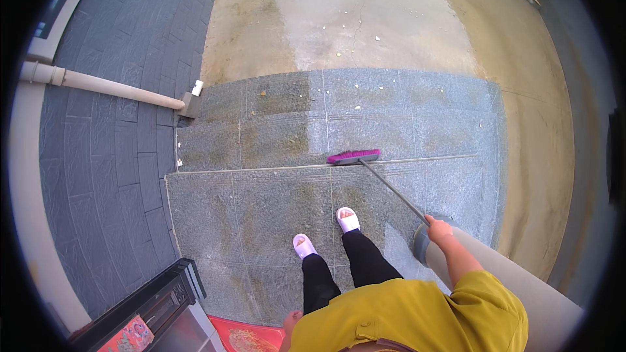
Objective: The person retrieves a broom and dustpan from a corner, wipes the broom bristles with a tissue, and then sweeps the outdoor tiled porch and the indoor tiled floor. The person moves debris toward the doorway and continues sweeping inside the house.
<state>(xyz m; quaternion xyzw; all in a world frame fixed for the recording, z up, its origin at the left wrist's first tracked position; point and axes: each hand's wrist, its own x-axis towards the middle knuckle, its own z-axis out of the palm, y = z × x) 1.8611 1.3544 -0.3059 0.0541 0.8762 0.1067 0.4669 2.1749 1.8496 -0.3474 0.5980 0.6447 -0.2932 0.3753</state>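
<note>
My right hand (439, 229) is closed around the end of a broom's long dark handle (393, 190). The handle slants up and left to a magenta brush head (353, 156), which rests at the edge of a grey stone step (261, 208). My left hand (291, 321) hangs low beside my yellow shirt, only partly visible, and I cannot tell whether it holds anything. My feet in pale slippers (347, 219) stand on the top step behind the brush.
A lower stone step (404, 107) and wet concrete ground (352, 13) lie ahead, with small bits of debris. A beige drainpipe (111, 87) runs along the dark tiled wall on the left. A round column (521, 293) stands at my right. A dark doorframe (156, 300) and red mat (244, 337) are behind.
</note>
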